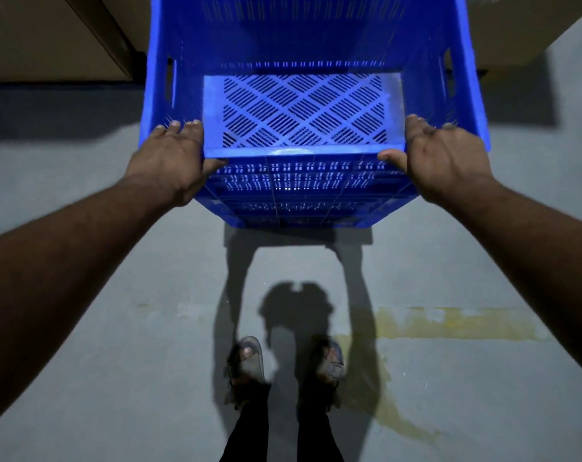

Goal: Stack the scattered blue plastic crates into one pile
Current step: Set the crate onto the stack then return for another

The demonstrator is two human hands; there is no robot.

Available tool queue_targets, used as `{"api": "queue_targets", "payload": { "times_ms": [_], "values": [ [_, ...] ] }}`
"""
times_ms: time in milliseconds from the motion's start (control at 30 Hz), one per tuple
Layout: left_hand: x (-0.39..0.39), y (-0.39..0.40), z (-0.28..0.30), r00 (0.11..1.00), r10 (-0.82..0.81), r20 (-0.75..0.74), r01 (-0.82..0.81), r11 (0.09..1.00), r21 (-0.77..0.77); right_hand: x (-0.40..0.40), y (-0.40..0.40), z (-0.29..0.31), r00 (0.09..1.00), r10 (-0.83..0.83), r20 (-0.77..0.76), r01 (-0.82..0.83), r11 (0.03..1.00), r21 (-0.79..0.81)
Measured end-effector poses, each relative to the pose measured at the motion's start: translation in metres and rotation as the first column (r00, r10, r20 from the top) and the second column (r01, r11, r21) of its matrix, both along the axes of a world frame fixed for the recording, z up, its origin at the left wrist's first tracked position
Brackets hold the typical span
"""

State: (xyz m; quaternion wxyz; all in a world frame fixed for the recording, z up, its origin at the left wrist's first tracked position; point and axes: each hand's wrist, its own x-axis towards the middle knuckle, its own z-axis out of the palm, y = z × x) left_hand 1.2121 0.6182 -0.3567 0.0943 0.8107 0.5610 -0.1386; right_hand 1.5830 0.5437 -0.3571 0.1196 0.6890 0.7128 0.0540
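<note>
A blue plastic crate [302,38] with slotted walls and a lattice bottom tops a pile of blue crates [299,208] standing on the grey floor straight ahead of me. My left hand [173,158] holds its near left corner, fingers laid over the rim and thumb against the front wall. At the near right corner, my right hand [442,155] holds the crate the same way, with its thumb on the front rim. The lower crates show only as stacked bands under the front wall.
Large cardboard boxes stand at the back left [43,38] and back right [522,25], close beside the pile. My sandalled feet [246,361] stand on the floor about a step from the pile. A yellow stain [449,325] marks the floor to the right.
</note>
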Motion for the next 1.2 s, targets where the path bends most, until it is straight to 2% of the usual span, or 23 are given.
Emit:
{"api": "queue_targets", "payload": {
  "times_ms": [267,367,500,633,800,900,1200],
  "values": [
    [-0.003,0.006,-0.004,0.997,0.009,0.077,-0.011,1.0,0.028,-0.008,-0.008,-0.001,0.999,-0.049,0.023,0.048,0.998,0.029],
    [-0.003,-0.003,-0.01,0.992,0.039,0.124,-0.048,0.996,0.077,-0.009,-0.011,0.0,0.998,-0.041,-0.049,0.045,0.996,0.08],
    [-0.007,0.01,-0.007,0.985,0.004,0.174,-0.016,0.998,0.068,-0.015,-0.023,-0.008,0.99,-0.096,-0.101,0.107,0.988,0.111],
    [-0.004,0.007,-0.006,0.986,0.031,0.165,-0.04,0.998,0.051,-0.004,-0.011,-0.014,0.986,-0.098,-0.136,0.105,0.993,0.05],
    [-0.003,0.005,-0.006,0.989,0.024,0.147,-0.031,0.999,0.042,-0.011,-0.022,-0.02,0.96,-0.149,-0.238,0.18,0.977,0.115],
    [-0.003,0.016,-0.001,0.992,0.007,0.129,-0.01,1.0,0.023,-0.012,-0.02,-0.019,0.943,-0.155,-0.295,0.191,0.977,0.097],
    [0.002,0.012,0.0,0.992,0.017,0.126,-0.015,1.0,-0.016,0.003,-0.018,-0.02,0.933,-0.159,-0.321,0.177,0.984,0.026]
  ]
}}
